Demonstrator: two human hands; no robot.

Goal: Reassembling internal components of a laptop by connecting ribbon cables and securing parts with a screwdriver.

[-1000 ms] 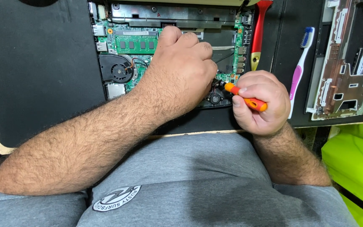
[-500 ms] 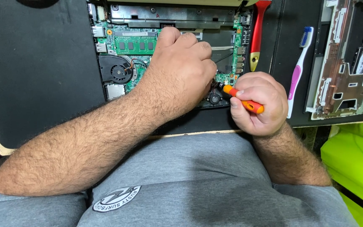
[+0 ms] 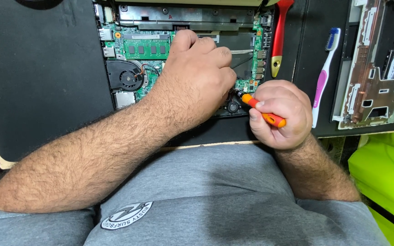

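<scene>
An opened laptop base with a green circuit board (image 3: 142, 48) and a black fan (image 3: 126, 78) lies on a black mat (image 3: 37, 77). My left hand (image 3: 197, 79) rests curled on the board's middle, knuckles up, fingers pressing down near the right side; what is under it is hidden. My right hand (image 3: 281, 114) grips a small orange screwdriver (image 3: 263, 110), its dark tip angled down-left into the board's lower right corner, right beside my left hand's fingers.
A red-handled tool (image 3: 280, 34) lies just right of the laptop base. Further right are a white and pink toothbrush (image 3: 324, 77) and a removed metal laptop frame (image 3: 375, 68). A bright green surface (image 3: 384, 168) sits at lower right.
My right hand and the orange screwdriver have shifted very slightly left, toward the board. My left hand has stayed in place.
</scene>
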